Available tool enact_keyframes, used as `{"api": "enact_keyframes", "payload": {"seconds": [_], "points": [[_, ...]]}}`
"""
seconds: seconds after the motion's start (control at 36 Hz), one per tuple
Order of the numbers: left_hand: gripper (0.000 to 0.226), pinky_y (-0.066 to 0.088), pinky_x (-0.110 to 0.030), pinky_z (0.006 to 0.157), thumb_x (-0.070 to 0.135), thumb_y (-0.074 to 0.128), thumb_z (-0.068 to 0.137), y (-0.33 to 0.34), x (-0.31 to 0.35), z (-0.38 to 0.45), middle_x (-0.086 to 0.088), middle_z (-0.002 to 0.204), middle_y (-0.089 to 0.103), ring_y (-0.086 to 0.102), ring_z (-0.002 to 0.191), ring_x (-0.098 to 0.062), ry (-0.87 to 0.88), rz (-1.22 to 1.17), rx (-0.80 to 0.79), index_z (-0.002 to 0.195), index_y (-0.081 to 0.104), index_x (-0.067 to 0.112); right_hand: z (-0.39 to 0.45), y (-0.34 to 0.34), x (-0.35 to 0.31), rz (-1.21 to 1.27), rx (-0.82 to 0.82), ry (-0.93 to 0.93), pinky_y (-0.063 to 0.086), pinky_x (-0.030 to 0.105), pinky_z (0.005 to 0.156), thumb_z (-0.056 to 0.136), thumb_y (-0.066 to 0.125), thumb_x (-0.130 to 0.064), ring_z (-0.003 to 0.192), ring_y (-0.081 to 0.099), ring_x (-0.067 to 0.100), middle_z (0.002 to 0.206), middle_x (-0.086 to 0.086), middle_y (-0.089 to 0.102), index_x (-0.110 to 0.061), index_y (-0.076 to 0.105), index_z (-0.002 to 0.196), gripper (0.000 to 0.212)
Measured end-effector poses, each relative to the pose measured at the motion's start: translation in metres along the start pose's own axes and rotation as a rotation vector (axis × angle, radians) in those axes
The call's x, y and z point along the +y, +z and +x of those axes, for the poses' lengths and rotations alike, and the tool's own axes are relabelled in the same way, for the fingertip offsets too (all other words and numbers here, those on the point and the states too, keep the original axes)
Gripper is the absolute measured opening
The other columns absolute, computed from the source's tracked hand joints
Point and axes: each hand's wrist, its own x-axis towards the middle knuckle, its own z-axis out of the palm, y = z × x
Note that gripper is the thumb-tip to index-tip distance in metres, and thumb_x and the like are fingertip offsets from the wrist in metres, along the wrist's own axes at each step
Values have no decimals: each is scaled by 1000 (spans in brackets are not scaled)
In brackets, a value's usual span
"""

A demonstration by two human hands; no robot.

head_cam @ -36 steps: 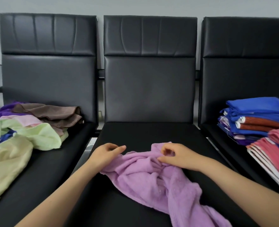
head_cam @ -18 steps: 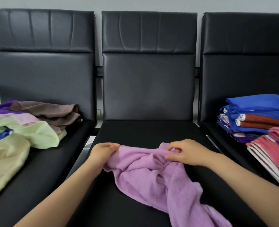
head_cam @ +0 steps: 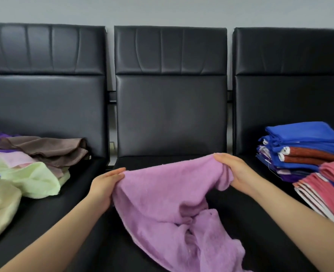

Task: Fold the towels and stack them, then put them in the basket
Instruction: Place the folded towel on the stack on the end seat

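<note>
Purple towel (head_cam: 168, 195) stretched above the middle seat (head_cam: 230, 203), lower part crumpled there. Left hand (head_cam: 103, 185) and right hand (head_cam: 234, 171) each pinching a top corner. Loose towels (head_cam: 34, 173) on left seat; folded stack (head_cam: 303, 148) on right.

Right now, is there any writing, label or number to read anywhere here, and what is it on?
None can be read.
Small white tags on the folded stack at right: too small to read.
Purple towel, chairs, loose pile: no text shows.
</note>
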Motion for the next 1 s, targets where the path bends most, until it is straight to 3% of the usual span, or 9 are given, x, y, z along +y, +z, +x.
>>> {"api": "enact_keyframes", "payload": {"seconds": [0.08, 0.17, 0.25, 0.36, 0.58, 0.67, 0.75, 0.83, 1.0], "points": [[32, 46, -23, 80, -6, 56, 88, 17, 24, 19, -10, 112, 66, 58, 95, -17, 85, -78, 24, 116, 66, 7, 29, 8, -8, -98, 171, -44, 53, 28, 79, 86, 69, -13, 82, 66, 16, 90, 9, 69, -8, 69, 91, 7], [38, 46, -22, 86, -8, 53, 90, 31, 37, 39, -8, 116, 64, 58, 101, -17, 152, -105, 68, 125, 62, 4, 65, 15, -19, -361, 308, -120, 48, 33, 86, 85, 69, -12, 89, 61, 18, 88, 3, 69, -14, 70, 85, 2], [38, 43, -24, 97, -2, 52, 92, 40, 31, 63, -3, 126, 61, 56, 112, -16, 207, 32, 123, 128, 61, 8, 102, 16, -20, -514, 423, -184, 46, 28, 86, 85, 64, -9, 100, 59, 20, 103, 2, 65, -13, 67, 104, 20], [54, 38, -35, 109, 9, 51, 92, 44, 7, 82, -6, 145, 47, 47, 130, -24, 171, 464, 82, 145, 41, 13, 125, 14, 6, -1143, 466, 23, 39, 42, 105, 86, 62, -30, 130, 41, 32, 139, 14, 44, -22, 38, 144, 63], [50, 45, -36, 95, 23, 54, 88, 40, -11, 47, -12, 129, 59, 55, 117, -32, 119, 737, 109, 137, 50, 11, 72, 19, 46, -1268, 265, 77, 38, 38, 106, 87, 59, -28, 130, 40, 33, 138, 14, 45, -21, 46, 139, 54], [37, 44, -32, 81, 22, 54, 84, 33, -13, 13, -6, 104, 65, 58, 97, -27, 110, 680, 84, 118, 61, 7, 41, 21, 43, -1228, 215, 55, 41, 32, 100, 87, 61, -28, 123, 49, 30, 131, 13, 51, -20, 53, 133, 47], [37, 55, -41, 83, 28, 54, 69, 24, -18, -23, -7, 82, 69, 65, 79, -27, 83, 528, 20, 93, 66, 2, 3, 31, 33, -1124, 137, -18, 45, 27, 88, 87, 65, -24, 107, 60, 21, 114, 5, 64, -18, 67, 112, 26], [18, 57, -40, 84, 11, 55, 86, 23, -24, -56, -15, 83, 70, 65, 70, -22, 23, 402, -68, 85, 68, -1, -38, 49, 30, -1070, 0, -100, 48, 27, 85, 88, 67, -29, 96, 64, 15, 98, -4, 70, -21, 71, 94, 10], [18, 52, -21, 53, 14, 54, 94, 34, -27, -103, -15, 85, 71, 66, 64, -19, -112, 333, -199, 87, 66, 3, -90, 60, 41, -1328, -230, -67, 46, 32, 93, 88, 60, -45, 105, 56, 14, 113, -4, 60, -29, 68, 109, 27]]}}
